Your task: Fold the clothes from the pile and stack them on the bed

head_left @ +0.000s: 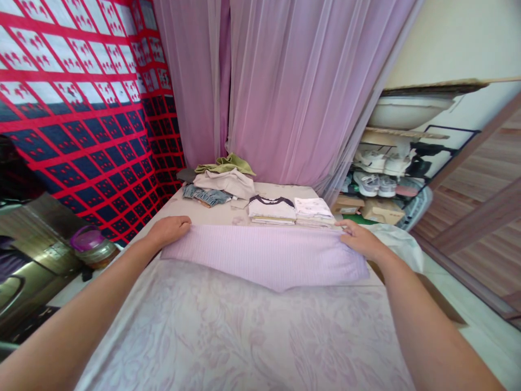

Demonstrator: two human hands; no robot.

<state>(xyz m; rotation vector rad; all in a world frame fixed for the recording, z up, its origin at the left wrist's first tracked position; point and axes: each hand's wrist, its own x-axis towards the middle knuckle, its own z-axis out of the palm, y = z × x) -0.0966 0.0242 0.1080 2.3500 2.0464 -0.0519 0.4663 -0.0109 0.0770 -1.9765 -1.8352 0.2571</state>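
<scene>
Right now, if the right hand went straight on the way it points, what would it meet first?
Probably the folded white clothes stack, ahead and to the left of the right hand, which grips the lilac striped cloth. The gap's depth is unclear from this view.

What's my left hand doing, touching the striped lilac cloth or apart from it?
Touching: the head view shows your left hand gripping the striped lilac cloth at its upper corner.
</scene>
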